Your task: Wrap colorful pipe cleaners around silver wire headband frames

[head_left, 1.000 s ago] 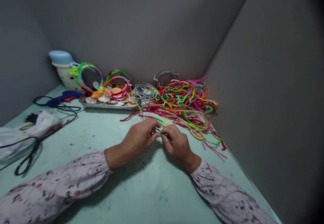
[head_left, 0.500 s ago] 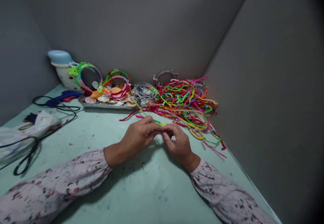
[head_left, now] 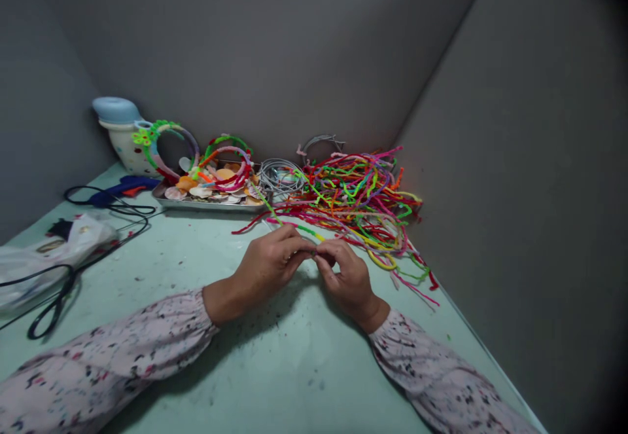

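Observation:
My left hand [head_left: 267, 260] and my right hand [head_left: 346, 280] meet above the table, thumbs and forefingers pinched almost tip to tip. Between them runs a thin band wrapped in coloured pipe cleaners [head_left: 309, 230]; its pink, green and yellow stretch shows just beyond my fingers. A light green pipe-cleaner end [head_left: 269, 205] sticks up and away behind my left hand. The exact spot being pinched is mostly covered by my fingertips. Past my hands lies a tangled heap of pipe cleaners [head_left: 363, 185] in many colours.
A metal tray [head_left: 210, 206] of shells stands at the back, with pipe-cleaner-wrapped hoops [head_left: 176, 129] on it. Beside it are coiled grey wires [head_left: 279, 177]. On the left are a boot-shaped container [head_left: 125, 136], a black cable [head_left: 69, 290] and a plastic bag [head_left: 83, 241]. Grey walls enclose the table.
The wrapped band has shifted slightly, so more of its pink and green part shows behind my fingers. Both hands keep nearly the same place and pinch.

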`<state>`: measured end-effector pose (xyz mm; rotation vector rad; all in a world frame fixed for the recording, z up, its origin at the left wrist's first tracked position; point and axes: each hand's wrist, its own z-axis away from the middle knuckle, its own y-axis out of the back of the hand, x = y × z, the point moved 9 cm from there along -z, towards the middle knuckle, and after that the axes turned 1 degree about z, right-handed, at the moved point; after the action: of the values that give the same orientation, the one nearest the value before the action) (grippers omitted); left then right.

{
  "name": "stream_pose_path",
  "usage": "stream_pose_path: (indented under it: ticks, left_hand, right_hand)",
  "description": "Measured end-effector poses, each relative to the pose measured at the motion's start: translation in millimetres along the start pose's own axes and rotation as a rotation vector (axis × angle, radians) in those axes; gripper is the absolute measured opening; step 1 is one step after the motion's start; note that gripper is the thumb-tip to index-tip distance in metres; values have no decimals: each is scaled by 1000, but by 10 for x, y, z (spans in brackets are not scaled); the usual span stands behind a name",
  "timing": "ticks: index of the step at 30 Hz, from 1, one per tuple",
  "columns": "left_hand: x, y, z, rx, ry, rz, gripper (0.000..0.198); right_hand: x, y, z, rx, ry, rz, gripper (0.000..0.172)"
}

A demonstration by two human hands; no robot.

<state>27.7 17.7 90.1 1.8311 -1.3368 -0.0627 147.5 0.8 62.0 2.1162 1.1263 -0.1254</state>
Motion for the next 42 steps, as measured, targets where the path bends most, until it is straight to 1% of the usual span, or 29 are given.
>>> stream_pose_path:
  ticks: [4, 17, 23, 29, 32, 36, 38, 42]
  left_hand:
    - [-17, -15, -8, -18, 22, -6, 16]
    - [-96, -64, 3, -78, 127, -66, 12]
    - [-113, -92, 5, -126, 167, -75, 10]
    - [-88, -114, 21, -149, 159, -84, 9]
    - [-108, -126, 28, -154, 171, -77, 8]
    - [-147, -159, 40, -172, 188, -80, 8]
    - [-162, -174, 46, -179, 193, -95, 9]
    - [-178, -199, 55, -194, 194, -113, 10]
  right_hand:
    - [-51, 12, 0, 16, 51, 27, 18]
    - [-105, 43, 0, 42, 108, 101, 24]
    - [-101, 23, -1, 12, 108, 109, 22]
    - [-119, 15, 5, 1, 131, 138, 21]
    - [-125, 9, 14, -1, 148, 155, 21]
    - [-96, -17, 7, -24, 113, 142, 19]
    - [-84, -41, 4, -48, 93, 112, 22]
    - [-93, -84, 11, -86, 101, 82, 31]
